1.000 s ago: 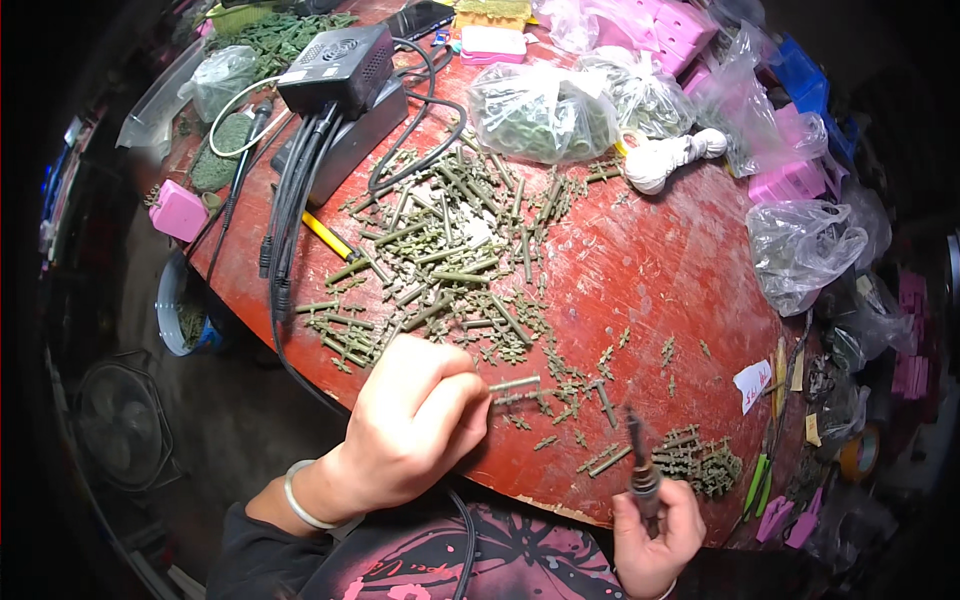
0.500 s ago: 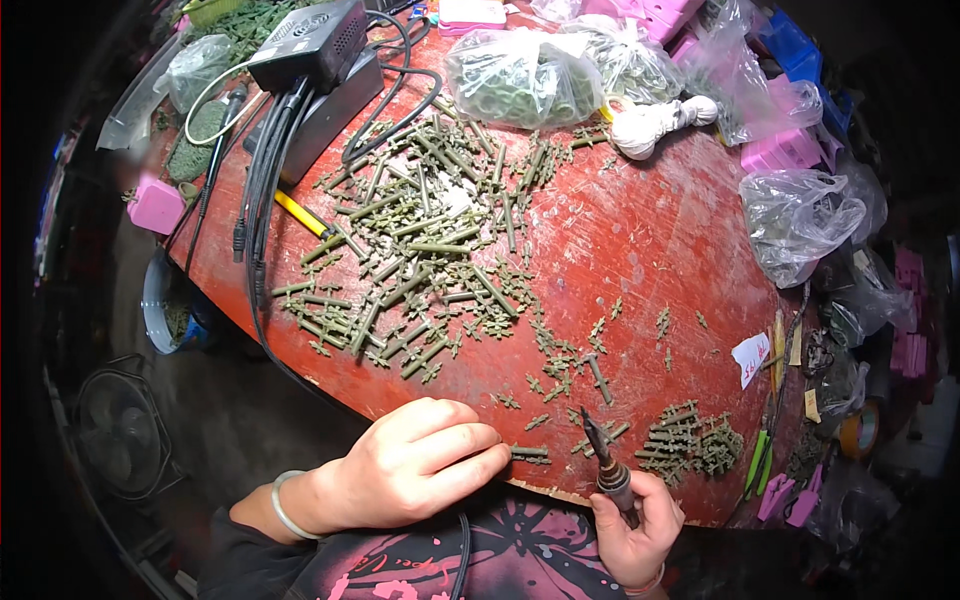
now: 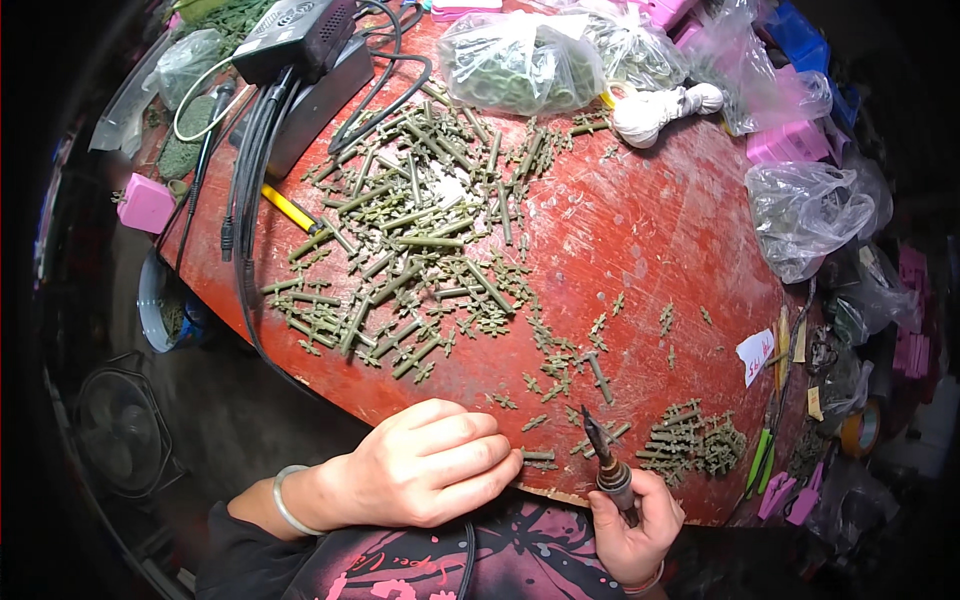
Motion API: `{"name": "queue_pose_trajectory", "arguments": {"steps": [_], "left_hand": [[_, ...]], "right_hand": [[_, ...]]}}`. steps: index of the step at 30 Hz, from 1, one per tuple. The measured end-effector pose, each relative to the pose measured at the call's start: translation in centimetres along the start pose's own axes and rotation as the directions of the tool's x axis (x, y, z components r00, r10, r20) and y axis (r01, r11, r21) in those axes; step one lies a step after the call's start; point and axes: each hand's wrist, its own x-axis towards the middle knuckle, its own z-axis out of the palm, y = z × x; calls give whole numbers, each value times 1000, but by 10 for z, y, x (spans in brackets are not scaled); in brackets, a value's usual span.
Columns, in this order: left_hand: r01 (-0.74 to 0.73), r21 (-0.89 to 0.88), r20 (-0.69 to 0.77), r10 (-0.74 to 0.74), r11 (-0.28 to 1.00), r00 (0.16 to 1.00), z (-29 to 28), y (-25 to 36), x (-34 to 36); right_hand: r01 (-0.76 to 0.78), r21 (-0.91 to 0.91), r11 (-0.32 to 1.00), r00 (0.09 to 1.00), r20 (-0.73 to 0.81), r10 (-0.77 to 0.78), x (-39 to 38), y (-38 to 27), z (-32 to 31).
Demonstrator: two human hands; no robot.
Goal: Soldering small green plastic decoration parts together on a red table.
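My right hand (image 3: pixel 638 528) is wrapped round the handle of a soldering iron (image 3: pixel 612 475), whose dark tip points up and away over the table's near edge. My left hand (image 3: pixel 430 465) lies at that edge with its fingers curled together; what they hold, if anything, is hidden. Right at its fingertips is a small green moulded piece (image 3: pixel 540 456). Beyond the iron's tip lies a thin green rod (image 3: pixel 600 378) among small branched green bits. To the right of the iron sits a neat cluster of green pieces (image 3: pixel 690 440).
A big heap of green rods and branched pieces (image 3: pixel 410 240) covers the table's (image 3: pixel 660 220) left middle. Bagged green parts (image 3: pixel 520 65) and white string (image 3: pixel 660 112) stand behind. Cables hang beside a black power box (image 3: pixel 295 40). Green-handled tweezers (image 3: pixel 760 460) lie at right.
My left hand has shifted slightly to the right along the table edge. The right hand and soldering iron stay nearly still. The whole view has turned a little.
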Motion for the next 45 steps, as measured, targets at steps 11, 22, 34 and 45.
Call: {"name": "queue_pose_trajectory", "arguments": {"steps": [11, 22, 34, 45], "left_hand": [[-61, -85, 6, 62, 995, 998, 3, -8, 3], [-49, -74, -72, 44, 996, 996, 5, -7, 0], [-103, -122, 8, 104, 987, 994, 4, -5, 4], [-53, -103, -53, 47, 993, 997, 6, -9, 1]], "right_hand": [[-49, -6, 999, 998, 30, 49, -2, -1, -3], [-41, 10, 999, 999, 25, 41, -2, 1, -2], [-35, 15, 999, 998, 43, 35, -3, 2, -2], [33, 160, 987, 997, -77, -21, -17, 19, 2]]}}
